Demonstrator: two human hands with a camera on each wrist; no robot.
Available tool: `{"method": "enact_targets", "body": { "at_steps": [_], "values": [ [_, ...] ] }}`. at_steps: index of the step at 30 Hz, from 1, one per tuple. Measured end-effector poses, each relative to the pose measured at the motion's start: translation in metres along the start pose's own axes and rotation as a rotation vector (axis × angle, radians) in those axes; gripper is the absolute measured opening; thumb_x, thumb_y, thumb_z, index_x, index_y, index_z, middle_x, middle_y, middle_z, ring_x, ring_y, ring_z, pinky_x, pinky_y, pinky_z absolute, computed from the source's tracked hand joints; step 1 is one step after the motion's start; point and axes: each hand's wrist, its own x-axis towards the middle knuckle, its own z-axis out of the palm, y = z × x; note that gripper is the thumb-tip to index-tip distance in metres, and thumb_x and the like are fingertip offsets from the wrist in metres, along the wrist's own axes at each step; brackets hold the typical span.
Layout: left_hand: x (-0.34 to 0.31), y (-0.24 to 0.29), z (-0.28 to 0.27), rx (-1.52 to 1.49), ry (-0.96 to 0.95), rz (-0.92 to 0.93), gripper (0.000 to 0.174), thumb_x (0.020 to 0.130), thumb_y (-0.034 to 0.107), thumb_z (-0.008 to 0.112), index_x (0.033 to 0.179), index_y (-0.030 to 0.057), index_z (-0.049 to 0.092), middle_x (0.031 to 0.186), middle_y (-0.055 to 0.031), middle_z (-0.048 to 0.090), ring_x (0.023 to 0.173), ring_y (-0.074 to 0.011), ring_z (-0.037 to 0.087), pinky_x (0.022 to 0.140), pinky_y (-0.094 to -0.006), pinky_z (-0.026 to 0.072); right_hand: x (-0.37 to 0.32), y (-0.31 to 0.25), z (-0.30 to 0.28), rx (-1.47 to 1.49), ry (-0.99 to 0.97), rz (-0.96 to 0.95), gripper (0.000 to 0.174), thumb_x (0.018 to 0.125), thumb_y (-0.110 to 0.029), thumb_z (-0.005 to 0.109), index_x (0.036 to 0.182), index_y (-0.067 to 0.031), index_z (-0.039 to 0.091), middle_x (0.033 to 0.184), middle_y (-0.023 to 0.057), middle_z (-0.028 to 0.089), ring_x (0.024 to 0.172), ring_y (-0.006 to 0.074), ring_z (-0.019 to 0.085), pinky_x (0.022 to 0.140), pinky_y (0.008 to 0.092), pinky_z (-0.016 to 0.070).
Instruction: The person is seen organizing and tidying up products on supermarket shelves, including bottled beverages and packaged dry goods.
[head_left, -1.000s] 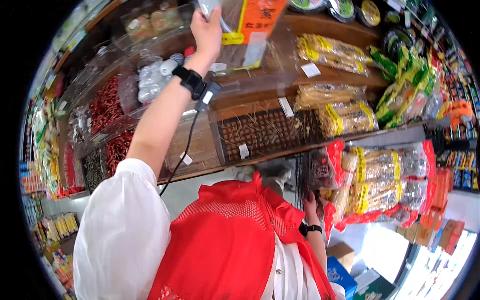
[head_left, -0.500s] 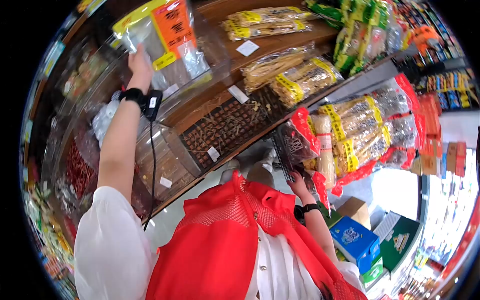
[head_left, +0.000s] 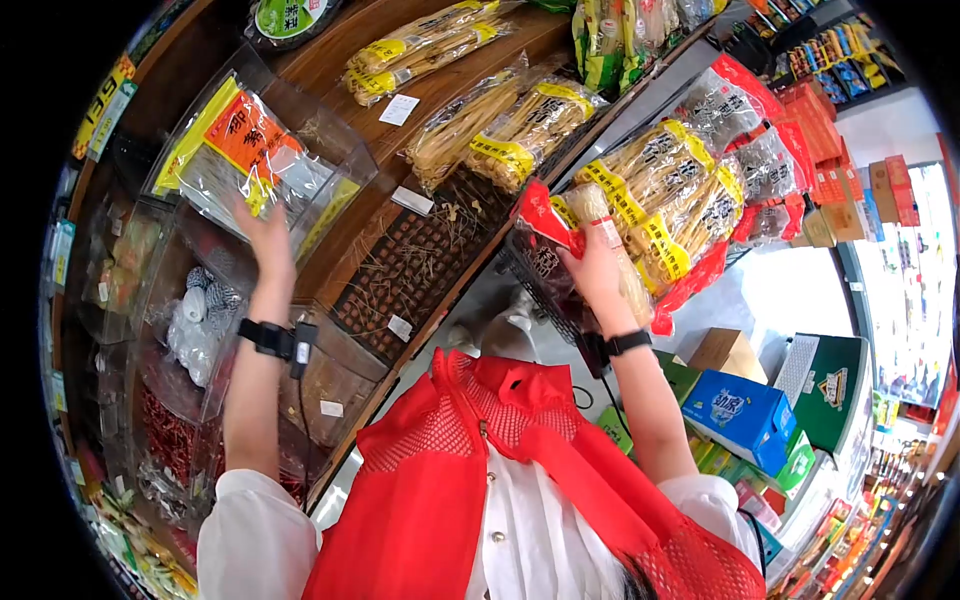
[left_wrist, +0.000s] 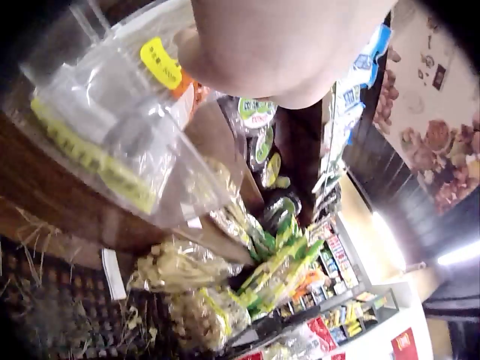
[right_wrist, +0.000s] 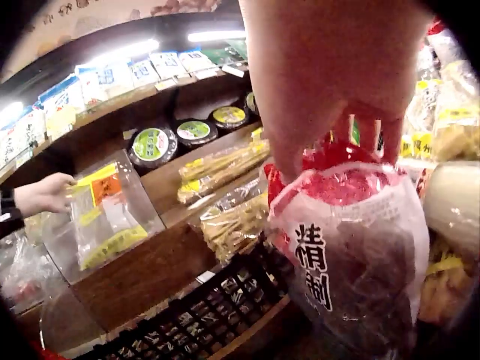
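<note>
The clear packet with a yellow edge and orange label (head_left: 250, 135) lies in a transparent bin on the shelf. My left hand (head_left: 265, 240), fingers extended, touches its near side; in the right wrist view that hand (right_wrist: 46, 195) is at the packet's edge (right_wrist: 109, 217). My right hand (head_left: 597, 275) is at the packages in the black basket. In the right wrist view its fingers (right_wrist: 360, 139) curl over the red top of a dark-filled bag (right_wrist: 352, 255) and pinch it. A pale noodle bundle (head_left: 622, 265) lies beside that hand.
Yellow-banded stick packs (head_left: 520, 135) lie along the shelf, right of the bin. Dried red chillies (head_left: 168, 435) and white bundles (head_left: 195, 335) fill bins at the left. A blue box (head_left: 735, 410) and cartons stand on the floor at the right.
The view has turned toward the basket. The packet has come down from being held up and now lies in the bin. My right hand has moved from the basket's side onto the bags.
</note>
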Motion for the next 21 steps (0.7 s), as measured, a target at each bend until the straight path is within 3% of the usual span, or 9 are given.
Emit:
{"method": "enact_targets", "body": {
  "at_steps": [2,6,8,10,15,21],
  "values": [
    [-0.037,0.033,0.012,0.003,-0.085,-0.032,0.066,0.081,0.010,0.055,0.133,-0.0035,0.015,0.137,-0.0207,0.021,0.128,-0.0285,0.022,0.105,-0.0364,0.0153,0.001,0.013,0.022,-0.072,-0.215,0.114,0.022,0.074,-0.019,0.061,0.090,-0.0045,0.059,0.086,0.0162,0.061,0.079,0.0326,0.059,0.070,0.0404,0.0477],
    [-0.083,0.048,0.014,-0.032,-0.269,0.055,0.063,0.081,0.000,0.050,0.134,-0.0006,0.015,0.138,-0.0180,0.020,0.127,-0.0275,0.025,0.105,-0.0369,0.0182,0.012,0.011,0.016,-0.042,-0.327,0.123,0.013,0.074,-0.018,0.060,0.081,-0.0072,0.063,0.078,0.0168,0.061,0.074,0.0330,0.059,0.064,0.0417,0.0476],
    [-0.102,0.057,0.008,-0.047,-0.327,0.025,0.062,0.080,-0.001,0.049,0.134,0.0010,0.017,0.138,-0.0168,0.022,0.127,-0.0273,0.026,0.104,-0.0366,0.0199,0.001,0.006,0.008,-0.016,-0.330,0.118,0.012,0.074,-0.016,0.060,0.080,-0.0069,0.063,0.080,0.0169,0.060,0.074,0.0325,0.059,0.064,0.0407,0.0471],
    [-0.115,0.060,0.003,-0.058,-0.379,-0.011,0.062,0.080,-0.003,0.049,0.134,0.0025,0.019,0.137,-0.0156,0.024,0.126,-0.0272,0.027,0.104,-0.0362,0.0215,-0.010,0.012,0.007,0.164,-0.176,0.032,0.011,0.073,-0.013,0.060,0.082,-0.0060,0.062,0.081,0.0163,0.060,0.075,0.0324,0.058,0.065,0.0392,0.0468],
    [-0.142,0.056,-0.002,-0.036,-0.491,0.016,0.058,0.079,-0.004,0.051,0.130,0.0034,0.025,0.131,-0.0153,0.036,0.123,-0.0261,0.034,0.103,-0.0357,0.0245,-0.003,-0.007,-0.032,0.244,0.028,-0.057,0.010,0.074,-0.004,0.058,0.083,0.0003,0.061,0.074,0.0153,0.059,0.070,0.0300,0.058,0.063,0.0351,0.0460],
    [-0.166,0.092,0.015,-0.028,-0.741,0.025,0.068,0.073,0.004,0.061,0.131,0.0027,0.025,0.130,-0.0149,0.036,0.121,-0.0261,0.036,0.102,-0.0353,0.0262,0.033,-0.061,-0.118,0.387,-0.093,-0.230,0.012,0.069,0.000,0.061,0.081,0.0017,0.060,0.073,0.0130,0.058,0.066,0.0257,0.057,0.061,0.0295,0.0448]
  ]
}}
